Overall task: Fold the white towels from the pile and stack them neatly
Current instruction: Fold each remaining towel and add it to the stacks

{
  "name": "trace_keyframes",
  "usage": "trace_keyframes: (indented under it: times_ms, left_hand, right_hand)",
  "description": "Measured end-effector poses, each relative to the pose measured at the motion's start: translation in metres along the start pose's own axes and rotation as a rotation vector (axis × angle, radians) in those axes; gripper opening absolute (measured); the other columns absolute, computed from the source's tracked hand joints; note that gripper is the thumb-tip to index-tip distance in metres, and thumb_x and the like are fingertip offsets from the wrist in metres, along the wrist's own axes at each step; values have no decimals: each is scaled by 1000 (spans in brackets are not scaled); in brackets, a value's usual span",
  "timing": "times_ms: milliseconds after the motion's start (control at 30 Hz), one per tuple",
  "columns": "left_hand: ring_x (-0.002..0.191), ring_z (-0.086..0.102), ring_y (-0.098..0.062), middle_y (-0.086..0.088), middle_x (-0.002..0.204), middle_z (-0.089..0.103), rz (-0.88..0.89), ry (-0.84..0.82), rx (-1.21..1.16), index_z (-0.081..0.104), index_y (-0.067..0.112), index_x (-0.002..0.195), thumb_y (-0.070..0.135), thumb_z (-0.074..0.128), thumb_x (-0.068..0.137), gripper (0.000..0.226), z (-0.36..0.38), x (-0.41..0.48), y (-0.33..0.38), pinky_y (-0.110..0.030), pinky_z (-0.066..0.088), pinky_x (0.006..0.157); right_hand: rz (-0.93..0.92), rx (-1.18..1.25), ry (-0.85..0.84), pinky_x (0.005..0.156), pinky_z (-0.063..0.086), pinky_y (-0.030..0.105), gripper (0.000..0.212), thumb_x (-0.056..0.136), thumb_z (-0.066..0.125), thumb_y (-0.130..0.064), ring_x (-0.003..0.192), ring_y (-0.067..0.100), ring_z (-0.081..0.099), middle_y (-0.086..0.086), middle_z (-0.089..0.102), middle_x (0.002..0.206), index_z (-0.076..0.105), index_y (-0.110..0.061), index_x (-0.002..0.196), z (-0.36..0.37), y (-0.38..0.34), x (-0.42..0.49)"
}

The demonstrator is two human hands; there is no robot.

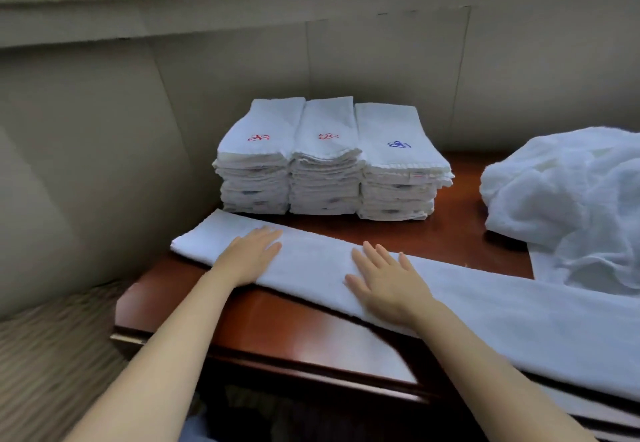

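Observation:
A long white towel, folded lengthwise into a narrow strip, lies across the dark red wooden table from the left end toward the lower right. My left hand lies flat on its left part, fingers straight. My right hand presses flat on its middle with fingers spread. Behind the strip stand three side-by-side stacks of folded white towels, two with red embroidery on top and one with blue. A loose pile of unfolded white towels sits at the right.
A beige panelled wall closes the back and left side, with a window ledge above. Striped carpet shows at the lower left beyond the table's edge. The towel's right end runs off the frame.

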State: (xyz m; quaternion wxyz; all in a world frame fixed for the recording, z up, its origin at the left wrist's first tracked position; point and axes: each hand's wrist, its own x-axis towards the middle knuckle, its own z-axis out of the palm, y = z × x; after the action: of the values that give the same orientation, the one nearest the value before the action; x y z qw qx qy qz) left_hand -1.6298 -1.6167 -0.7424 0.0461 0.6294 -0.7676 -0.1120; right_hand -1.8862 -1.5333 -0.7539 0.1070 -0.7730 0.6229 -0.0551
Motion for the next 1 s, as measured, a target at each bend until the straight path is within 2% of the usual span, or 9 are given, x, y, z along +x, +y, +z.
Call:
trace_keyframes:
  times_ms: [167,300,400,467,600,700,767,867,1000]
  left_hand:
    - [136,32,-25,-10,150,35,-346,402,-5,49,17,134,34,32,101,41,3,-3,-43,-46,17,113]
    - [132,28,-39,-20,151,17,-766,658,-556,32,1,140,20,57,88,61,-4,-7,-39,-42,27,111]
    - [139,24,-39,-22,155,14,-937,727,-921,20,-1,147,15,53,90,68,-18,-3,-42,-43,22,114]
    - [142,24,-36,-20,156,19,-970,665,-1078,19,0,149,16,52,92,68,-23,4,-42,-45,23,115]
    - [121,51,-31,-12,139,45,-971,608,-1429,30,8,143,8,68,82,72,-20,2,-29,-45,46,99]
    - [115,54,-32,-16,134,48,-903,642,-1415,29,6,139,1,70,79,74,-14,-2,-25,-46,49,95]
    - [112,55,-33,-17,132,49,-873,663,-1392,28,5,138,-2,70,78,74,-13,-3,-26,-44,51,91]
    - [95,52,-30,-16,119,49,-842,665,-1305,26,3,134,1,69,80,70,-11,-4,-25,-38,49,80]
    - [87,48,-25,-7,106,41,-816,685,-1303,26,7,130,6,60,83,58,-8,-3,-26,-36,48,76]
  right_hand:
    - [8,-8,21,118,-5,41,61,98,18,-55,147,14,-4,-3,-3,161,8,-29,152,3,2,4]
    - [18,-14,31,118,-4,41,60,98,17,-54,147,14,-4,-4,-2,161,8,-29,152,4,0,4]
    - [24,-15,29,118,-4,42,60,98,17,-53,147,15,-3,-3,-2,161,8,-29,152,5,-1,4]
    - [22,-12,27,118,-4,42,60,98,17,-53,147,16,-3,-2,-1,161,9,-28,152,5,-1,3]
    - [25,1,30,117,3,42,58,97,23,-52,146,18,7,-1,10,159,19,-28,149,-1,-3,2]
    - [57,-22,16,107,22,43,50,93,33,-52,131,24,31,3,37,142,38,-26,136,-12,-12,11]
    - [60,-17,-6,102,29,44,50,95,35,-52,124,29,39,5,44,136,40,-25,136,-21,-27,29]
    - [-15,47,0,100,33,42,49,99,38,-42,123,31,43,8,48,136,35,-19,142,-30,-57,68]
    - [-39,187,-40,98,39,40,42,96,49,-33,123,31,45,9,52,132,47,-10,131,-33,-90,119]
